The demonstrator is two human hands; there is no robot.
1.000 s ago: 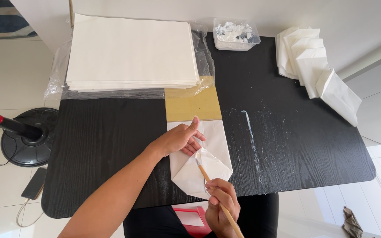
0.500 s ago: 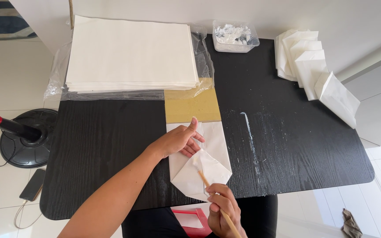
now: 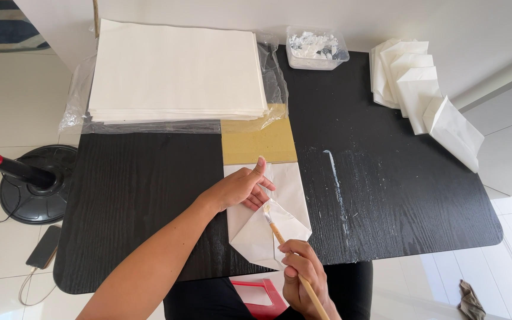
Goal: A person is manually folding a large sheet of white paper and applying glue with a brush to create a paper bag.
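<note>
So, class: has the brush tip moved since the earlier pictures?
Yes. The brush tip slid up the folded paper, away from the table's near edge toward the left hand.

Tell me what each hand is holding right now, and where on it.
The right hand grips a thin brush around mid-handle, bristles on the folded white paper. The left hand grips nothing; it presses flat on that paper.

2 hands [image 3: 241, 188], 1 brush [image 3: 280, 237], 1 tub [image 3: 316, 48]

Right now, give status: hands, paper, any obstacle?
Left hand flat on folded white paper. Right hand holds brush, tip on fold. Nothing blocking.
</note>
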